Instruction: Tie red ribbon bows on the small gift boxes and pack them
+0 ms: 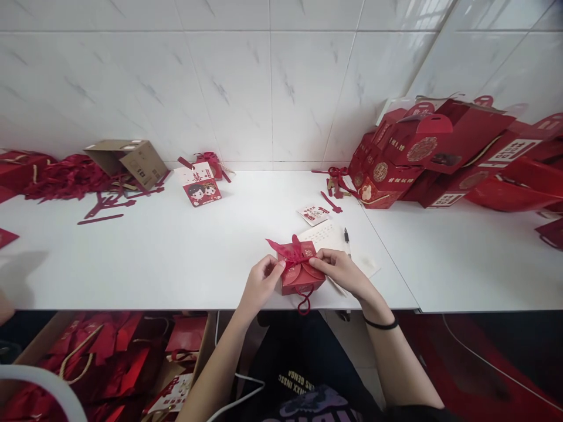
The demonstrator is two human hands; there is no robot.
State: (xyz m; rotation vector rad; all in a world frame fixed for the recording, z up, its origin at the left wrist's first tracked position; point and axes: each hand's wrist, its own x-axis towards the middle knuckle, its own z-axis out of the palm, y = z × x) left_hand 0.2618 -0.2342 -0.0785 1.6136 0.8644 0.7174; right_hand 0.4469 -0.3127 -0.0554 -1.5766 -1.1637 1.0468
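Note:
A small red gift box [301,277] with petal-shaped top flaps sits near the front edge of the white table [185,258]. A sheer red ribbon [287,250] is tied on top of it, and a red cord loop hangs off the box's front. My left hand [260,282] pinches the ribbon at the box's left side. My right hand [338,266] pinches the ribbon at the box's right side. A black band circles my right wrist.
A finished red-and-white box with cartoon figures [201,184] stands at the back. Loose red ribbons [70,176] and a cardboard box [129,158] lie far left. Stacked red gift boxes [422,158] fill the right. A paper sheet with a pen [346,235] lies beside my right hand. Red bags [109,357] sit under the table.

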